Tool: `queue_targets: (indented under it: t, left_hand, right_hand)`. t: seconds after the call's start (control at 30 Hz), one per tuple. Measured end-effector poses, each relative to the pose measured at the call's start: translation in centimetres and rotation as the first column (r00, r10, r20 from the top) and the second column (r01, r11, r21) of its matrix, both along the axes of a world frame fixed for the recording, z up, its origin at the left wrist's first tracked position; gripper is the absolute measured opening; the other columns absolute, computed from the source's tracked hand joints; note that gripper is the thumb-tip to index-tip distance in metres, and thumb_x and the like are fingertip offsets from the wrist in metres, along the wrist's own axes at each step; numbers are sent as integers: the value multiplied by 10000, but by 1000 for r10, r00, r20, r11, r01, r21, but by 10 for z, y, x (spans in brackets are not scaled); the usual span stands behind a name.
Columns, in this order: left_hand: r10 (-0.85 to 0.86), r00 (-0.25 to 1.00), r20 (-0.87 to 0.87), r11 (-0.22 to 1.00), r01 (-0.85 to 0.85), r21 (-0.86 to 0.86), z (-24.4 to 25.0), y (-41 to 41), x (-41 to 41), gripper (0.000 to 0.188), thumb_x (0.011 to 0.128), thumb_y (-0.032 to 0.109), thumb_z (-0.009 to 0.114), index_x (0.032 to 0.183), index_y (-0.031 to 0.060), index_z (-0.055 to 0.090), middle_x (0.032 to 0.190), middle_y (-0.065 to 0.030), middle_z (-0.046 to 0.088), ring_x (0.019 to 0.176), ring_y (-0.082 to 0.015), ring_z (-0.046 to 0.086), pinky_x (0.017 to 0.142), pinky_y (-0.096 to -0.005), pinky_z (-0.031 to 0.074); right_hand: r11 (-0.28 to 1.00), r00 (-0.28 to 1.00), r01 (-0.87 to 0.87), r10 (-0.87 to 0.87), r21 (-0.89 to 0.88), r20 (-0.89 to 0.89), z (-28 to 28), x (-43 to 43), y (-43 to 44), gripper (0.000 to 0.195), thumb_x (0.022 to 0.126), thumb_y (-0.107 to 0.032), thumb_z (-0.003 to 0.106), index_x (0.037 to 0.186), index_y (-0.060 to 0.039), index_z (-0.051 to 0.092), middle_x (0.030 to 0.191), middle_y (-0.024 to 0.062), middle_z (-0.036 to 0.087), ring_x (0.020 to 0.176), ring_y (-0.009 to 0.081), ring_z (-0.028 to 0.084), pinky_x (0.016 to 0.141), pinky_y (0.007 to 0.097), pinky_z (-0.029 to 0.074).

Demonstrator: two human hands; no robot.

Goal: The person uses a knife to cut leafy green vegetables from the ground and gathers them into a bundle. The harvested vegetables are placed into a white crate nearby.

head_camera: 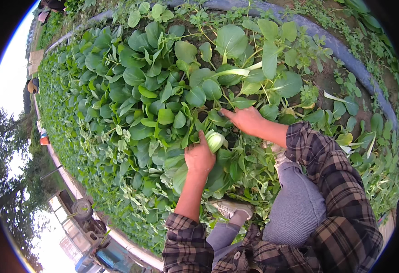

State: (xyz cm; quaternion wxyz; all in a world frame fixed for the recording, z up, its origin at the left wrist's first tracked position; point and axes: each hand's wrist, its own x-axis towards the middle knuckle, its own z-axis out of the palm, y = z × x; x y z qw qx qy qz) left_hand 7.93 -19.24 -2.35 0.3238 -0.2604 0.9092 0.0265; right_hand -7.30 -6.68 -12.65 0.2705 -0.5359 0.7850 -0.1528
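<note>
My left hand [200,155] is closed around a bok choy [215,140], its pale green base turned up to the right and its leaves hanging below. A little above and to the right, my right hand [246,120] reaches in among low leaves with its index finger stretched out to the left. Something small and dark shows at that fingertip, too small to name. The other fingers are partly hidden, so whether they grip anything cannot be told. Uncut bok choy plants [141,78] grow densely to the left of both hands.
Loose leaves [346,102] and low weeds lie on the soil at right. A dark hose or plastic strip [339,44] curves along the far edge. My shoe [231,209] stands among the plants. A truck [83,232] is on the path at lower left; another person [33,86] appears farther off.
</note>
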Motion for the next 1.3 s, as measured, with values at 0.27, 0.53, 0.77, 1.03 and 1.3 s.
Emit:
queue_targets:
  t: [0.27,0.53,0.77,1.03,1.3]
  left_hand:
    - [-8,999,-51,1000,7,-26,5,-3,14,730,646,187,713,1304,31,439,911,-162,646,859,-305,617,802,-380,448]
    - [137,907,-399,977,-58,204,56,-1,37,781,666,212,759,1353,133,398,917,-166,665,801,-357,640,710,-430,508]
    - [199,906,-373,906,-25,422,96,2,29,900,618,100,780,1400,134,336,1129,-186,604,969,-341,611,861,-397,497]
    - [822,570,-5,264,-372,890,135,-53,-34,947,620,176,860,1369,-13,312,1246,-108,523,1154,-194,499,1005,-335,380]
    - [470,881,-56,762,-373,529,80,-34,-70,776,647,199,688,1326,32,352,1062,-208,621,982,-365,611,862,-389,475]
  right_hand:
    - [984,990,-124,114,127,81,10,6,8,581,784,-169,603,1341,-171,438,839,152,631,725,308,654,619,420,515]
    - [812,360,557,-426,175,830,34,-20,12,396,849,-364,647,1033,-36,524,743,46,580,609,150,600,523,298,485]
    - [783,-70,573,-248,242,966,76,-23,-5,238,880,-159,633,1040,-3,552,773,7,573,630,91,580,564,224,494]
    - [891,-121,449,-15,68,992,130,-45,2,263,854,-189,676,1004,-2,566,779,18,579,605,83,572,573,229,493]
    - [742,-55,660,-104,114,993,101,-16,-4,239,868,-158,658,996,-6,526,768,24,568,662,96,569,597,250,480]
